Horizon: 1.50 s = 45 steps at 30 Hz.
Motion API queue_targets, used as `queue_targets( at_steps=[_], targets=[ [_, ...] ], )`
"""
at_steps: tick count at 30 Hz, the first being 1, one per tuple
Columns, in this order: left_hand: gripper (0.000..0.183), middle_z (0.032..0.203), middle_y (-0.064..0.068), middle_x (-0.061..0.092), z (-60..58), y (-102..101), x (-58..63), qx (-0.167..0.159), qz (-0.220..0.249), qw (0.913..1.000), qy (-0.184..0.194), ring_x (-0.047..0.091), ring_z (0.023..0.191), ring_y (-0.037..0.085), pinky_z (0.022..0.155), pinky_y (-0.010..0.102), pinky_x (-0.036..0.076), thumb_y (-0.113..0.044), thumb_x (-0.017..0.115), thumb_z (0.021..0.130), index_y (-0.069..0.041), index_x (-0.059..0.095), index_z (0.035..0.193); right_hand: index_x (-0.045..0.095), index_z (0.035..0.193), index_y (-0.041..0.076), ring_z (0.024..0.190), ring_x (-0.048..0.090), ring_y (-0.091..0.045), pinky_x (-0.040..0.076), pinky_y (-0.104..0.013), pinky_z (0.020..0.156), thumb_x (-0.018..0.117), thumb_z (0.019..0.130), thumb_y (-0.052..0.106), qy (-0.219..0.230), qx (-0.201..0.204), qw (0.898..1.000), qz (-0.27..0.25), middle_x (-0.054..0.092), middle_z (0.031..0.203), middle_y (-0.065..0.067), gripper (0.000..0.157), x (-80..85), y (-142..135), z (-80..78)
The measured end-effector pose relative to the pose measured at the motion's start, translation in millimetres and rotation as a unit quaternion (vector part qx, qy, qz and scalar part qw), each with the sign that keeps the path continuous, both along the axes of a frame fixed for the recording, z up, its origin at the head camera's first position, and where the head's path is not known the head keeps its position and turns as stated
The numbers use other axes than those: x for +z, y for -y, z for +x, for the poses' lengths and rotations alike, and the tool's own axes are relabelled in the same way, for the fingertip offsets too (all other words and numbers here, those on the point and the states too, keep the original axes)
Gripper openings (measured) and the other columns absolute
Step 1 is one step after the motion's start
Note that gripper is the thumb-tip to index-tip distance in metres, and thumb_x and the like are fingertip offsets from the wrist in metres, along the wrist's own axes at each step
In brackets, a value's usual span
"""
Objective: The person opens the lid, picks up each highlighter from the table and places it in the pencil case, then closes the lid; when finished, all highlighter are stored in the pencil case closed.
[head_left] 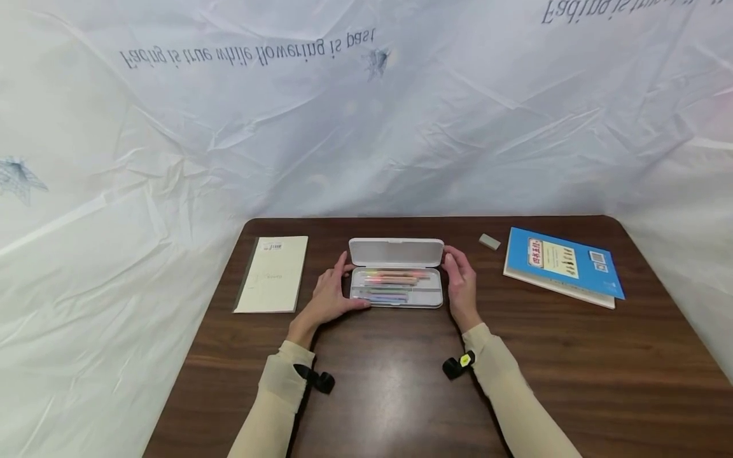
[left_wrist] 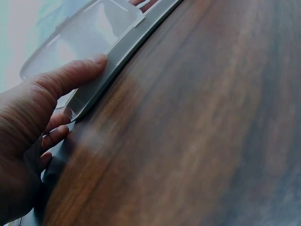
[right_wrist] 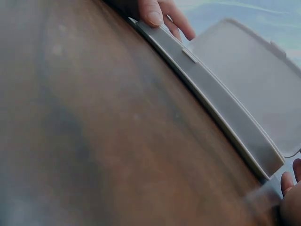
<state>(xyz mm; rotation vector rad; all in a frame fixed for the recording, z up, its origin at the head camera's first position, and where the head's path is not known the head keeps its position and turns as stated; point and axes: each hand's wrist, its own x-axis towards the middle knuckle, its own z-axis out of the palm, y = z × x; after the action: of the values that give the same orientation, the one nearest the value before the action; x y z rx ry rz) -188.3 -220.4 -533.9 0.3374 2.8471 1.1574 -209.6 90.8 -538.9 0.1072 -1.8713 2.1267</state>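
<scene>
A white pencil case (head_left: pixel 436 299) lies on the table with its lid (head_left: pixel 396 253) raised at the back. Several coloured pens (head_left: pixel 392 280) rest in its tray, in upper and lower groups. My left hand (head_left: pixel 331 296) holds the case at its left end: the thumb (left_wrist: pixel 87 70) touches the front edge and the other fingers bend round the side. Beside the right end is my right hand (head_left: pixel 462 286), fingertips near the lid's right edge. In the right wrist view its fingers (right_wrist: pixel 287 182) show only partly by the case's corner, so their contact is unclear.
To the left lies a cream notebook (head_left: pixel 273 275) with a dark spine. A small pale eraser (head_left: pixel 489 242) sits behind and right of the case, with a blue book (head_left: pixel 564 264) farther right. Pale printed sheeting (head_left: pixel 366 152) hangs behind the brown table (head_left: pixel 383 394).
</scene>
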Motion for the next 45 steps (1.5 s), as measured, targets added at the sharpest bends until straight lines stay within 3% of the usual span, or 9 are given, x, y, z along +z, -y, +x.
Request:
queue_targets(
  at_steps=[5, 9, 12, 17, 20, 23, 27, 45],
  targets=[
    [0.133, 0.155, 0.005, 0.054, 0.6, -1, 0.6, 0.004, -0.007, 1.0, 0.004, 0.042, 0.138, 0.036, 0.117, 0.063, 0.028, -0.056, 0.093, 0.074, -0.018, 0.011, 0.172, 0.066, 0.115, -0.016, 0.113, 0.064, -0.012, 0.046, -0.02, 0.1, 0.056, 0.11, 0.014, 0.014, -0.014, 1.0, -0.001, 0.071, 0.123, -0.022, 0.031, 3.1, -5, 13.8],
    [0.131, 0.156, 0.006, 0.052, 1.1, -2, -0.4, -0.001, -0.009, 0.9999, 0.007, 0.041, 0.14, 0.036, 0.116, 0.063, 0.029, -0.056, 0.092, 0.074, -0.022, 0.012, 0.172, 0.069, 0.104, -0.011, 0.119, 0.065, -0.016, 0.044, -0.018, 0.101, 0.066, 0.105, 0.013, 0.036, -0.008, 0.997, 0.065, 0.071, 0.127, -0.025, 0.024, 4.0, -13, 26.6],
    [0.129, 0.159, 0.002, 0.05, 1.0, -1, -1.0, -0.014, -0.008, 0.9999, 0.003, 0.041, 0.142, 0.034, 0.117, 0.062, 0.028, -0.056, 0.092, 0.075, -0.023, 0.014, 0.172, 0.069, 0.107, -0.005, 0.127, 0.062, -0.024, 0.044, -0.026, 0.108, 0.073, 0.101, 0.014, 0.051, 0.006, 0.99, 0.13, 0.069, 0.134, -0.022, 0.02, 3.9, -18, 34.0],
    [0.116, 0.165, -0.001, 0.042, 2.9, 3, 1.5, -0.023, 0.007, 0.9994, 0.026, 0.035, 0.147, 0.034, 0.116, 0.067, 0.027, -0.062, 0.086, 0.08, -0.035, 0.019, 0.171, 0.068, 0.131, 0.005, 0.141, 0.052, -0.036, 0.036, -0.053, 0.119, 0.075, 0.1, 0.021, 0.054, 0.036, 0.964, 0.259, 0.06, 0.147, -0.019, 0.036, 3.0, -20, 41.6],
    [0.095, 0.168, -0.003, 0.038, 4.8, 7, 2.5, -0.034, 0.02, 0.9987, 0.033, 0.031, 0.151, 0.033, 0.117, 0.069, 0.023, -0.063, 0.075, 0.09, -0.043, 0.025, 0.168, 0.065, 0.139, 0.006, 0.144, 0.046, -0.04, 0.031, -0.06, 0.12, 0.073, 0.101, 0.024, 0.037, 0.053, 0.942, 0.329, 0.056, 0.152, -0.02, 0.043, 0.9, -21, 44.4],
    [0.078, 0.168, -0.004, 0.04, 5.8, 9, 2.5, -0.055, 0.016, 0.9983, 0.013, 0.032, 0.15, 0.031, 0.121, 0.065, 0.017, -0.059, 0.065, 0.098, -0.04, 0.032, 0.167, 0.063, 0.14, 0.002, 0.142, 0.046, -0.044, 0.031, -0.062, 0.118, 0.071, 0.102, 0.021, 0.006, 0.06, 0.927, 0.37, 0.058, 0.149, -0.023, 0.043, -0.1, -20, 46.4],
    [0.073, 0.166, -0.002, 0.044, 6.2, 10, 2.2, -0.07, 0.003, 0.9974, -0.015, 0.037, 0.147, 0.032, 0.122, 0.062, 0.015, -0.054, 0.064, 0.101, -0.03, 0.039, 0.166, 0.062, 0.141, -0.001, 0.137, 0.05, -0.046, 0.033, -0.062, 0.116, 0.07, 0.102, 0.018, -0.022, 0.057, 0.919, 0.389, 0.062, 0.143, -0.024, 0.043, 0.2, -18, 47.0],
    [0.075, 0.165, 0.002, 0.046, 7.4, 11, 4.3, -0.064, -0.003, 0.9979, -0.013, 0.036, 0.147, 0.034, 0.122, 0.063, 0.014, -0.047, 0.071, 0.099, -0.029, 0.04, 0.165, 0.061, 0.142, -0.003, 0.138, 0.05, -0.047, 0.031, -0.063, 0.117, 0.071, 0.102, 0.018, -0.017, 0.056, 0.91, 0.41, 0.061, 0.145, -0.026, 0.046, 0.9, -14, 47.7]
  ],
)
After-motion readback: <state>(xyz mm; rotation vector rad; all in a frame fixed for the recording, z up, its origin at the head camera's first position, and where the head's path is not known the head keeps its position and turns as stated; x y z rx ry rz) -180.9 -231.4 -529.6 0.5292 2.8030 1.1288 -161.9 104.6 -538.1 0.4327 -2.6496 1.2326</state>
